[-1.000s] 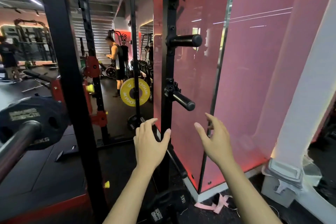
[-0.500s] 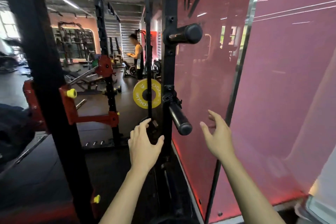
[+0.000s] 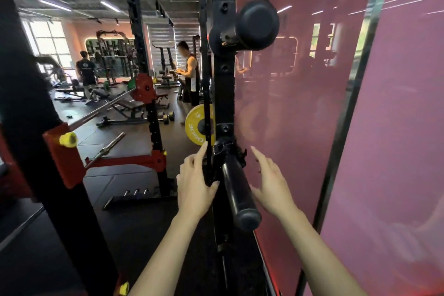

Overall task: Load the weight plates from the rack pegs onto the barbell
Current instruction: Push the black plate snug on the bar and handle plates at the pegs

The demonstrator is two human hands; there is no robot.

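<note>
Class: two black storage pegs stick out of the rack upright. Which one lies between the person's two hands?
The lower peg: it slants down toward the camera between the left hand and right hand. The upper peg sits well above both.

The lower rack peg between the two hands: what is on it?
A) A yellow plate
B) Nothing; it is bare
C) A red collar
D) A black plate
B: the lower rack peg shows a bare black shaft, with the left hand and right hand open beside it.

Only the yellow weight plate (image 3: 195, 125) behind the black rack upright (image 3: 224, 94) is showing readable white letters, "OGUE", partly hidden, while a small number beside them is staying too blurred to read.
</note>
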